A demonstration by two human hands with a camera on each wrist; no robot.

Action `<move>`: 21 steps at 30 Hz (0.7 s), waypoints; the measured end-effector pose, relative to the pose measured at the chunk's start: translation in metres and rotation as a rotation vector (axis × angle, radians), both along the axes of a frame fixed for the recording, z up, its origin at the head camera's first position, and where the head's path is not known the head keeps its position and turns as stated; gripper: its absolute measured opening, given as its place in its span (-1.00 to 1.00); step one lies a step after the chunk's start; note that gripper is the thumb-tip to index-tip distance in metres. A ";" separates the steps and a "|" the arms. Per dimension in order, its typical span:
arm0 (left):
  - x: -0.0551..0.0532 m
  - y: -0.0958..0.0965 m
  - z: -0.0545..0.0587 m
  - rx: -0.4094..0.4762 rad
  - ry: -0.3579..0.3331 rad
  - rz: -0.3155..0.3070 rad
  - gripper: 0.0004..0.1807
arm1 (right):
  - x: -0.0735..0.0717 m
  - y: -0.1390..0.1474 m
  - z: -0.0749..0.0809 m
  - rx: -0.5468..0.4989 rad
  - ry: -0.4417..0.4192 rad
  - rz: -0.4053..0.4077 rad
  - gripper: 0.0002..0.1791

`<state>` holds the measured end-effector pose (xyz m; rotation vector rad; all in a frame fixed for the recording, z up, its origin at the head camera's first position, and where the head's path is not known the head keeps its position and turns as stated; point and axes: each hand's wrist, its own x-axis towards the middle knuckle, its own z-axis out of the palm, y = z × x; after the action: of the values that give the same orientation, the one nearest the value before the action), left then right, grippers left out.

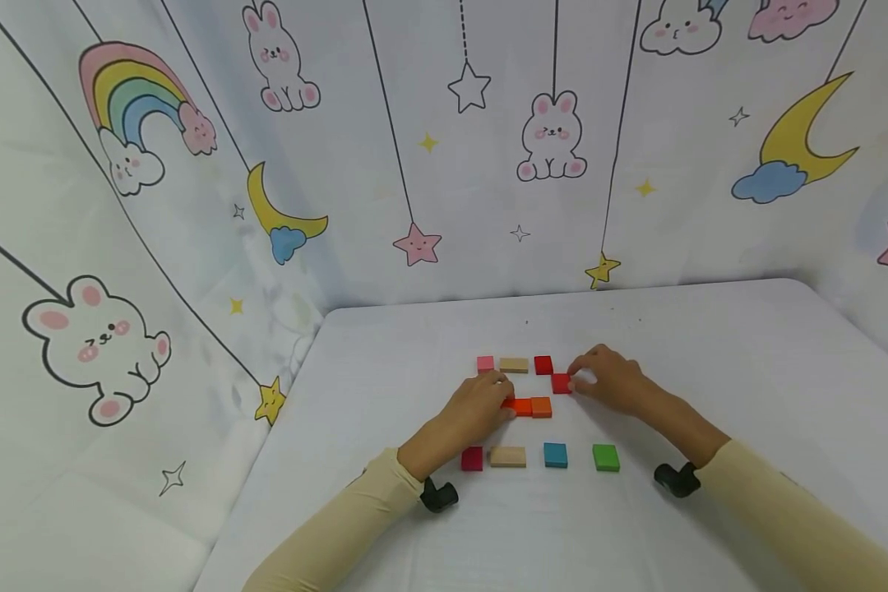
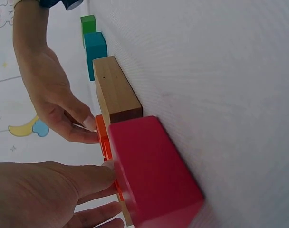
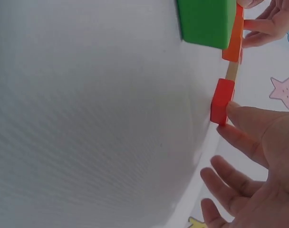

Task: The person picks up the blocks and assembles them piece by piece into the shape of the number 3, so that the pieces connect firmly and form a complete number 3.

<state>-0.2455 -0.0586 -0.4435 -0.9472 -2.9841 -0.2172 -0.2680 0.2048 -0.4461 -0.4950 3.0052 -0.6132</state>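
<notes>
My left hand (image 1: 477, 409) pinches the left end of a red-orange block (image 1: 521, 408). Touching that block on its right is an orange block (image 1: 541, 407). Between the thumb and a finger of my right hand (image 1: 612, 380) is a small red block (image 1: 561, 383), flat on the table; the other fingers spread apart in the right wrist view. Another red block (image 1: 543, 365) lies just behind it, to the left. A pink block (image 1: 485, 363) and a plain wooden block (image 1: 514, 365) continue that back row. The left fingertips are partly hidden in the left wrist view by a crimson block (image 2: 154, 171).
Nearer me, a row holds the crimson block, a second wooden block (image 1: 507, 457), a blue block (image 1: 555, 455) and a green block (image 1: 605, 457). The white table (image 1: 414, 337) ends at a cartoon-printed curtain (image 1: 481, 189) behind and at the left.
</notes>
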 end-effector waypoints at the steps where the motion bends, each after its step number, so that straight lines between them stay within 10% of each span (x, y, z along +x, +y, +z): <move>1: 0.000 0.000 0.000 -0.002 0.001 0.000 -0.69 | 0.001 -0.001 0.000 -0.003 0.004 0.002 -0.72; 21: 0.000 0.001 0.000 0.003 -0.015 0.012 -0.68 | 0.008 -0.016 -0.003 -0.056 -0.016 0.016 -0.72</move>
<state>-0.2454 -0.0579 -0.4438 -0.9318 -3.0014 -0.2291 -0.2599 0.1887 -0.4495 -0.5130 2.9731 -0.6981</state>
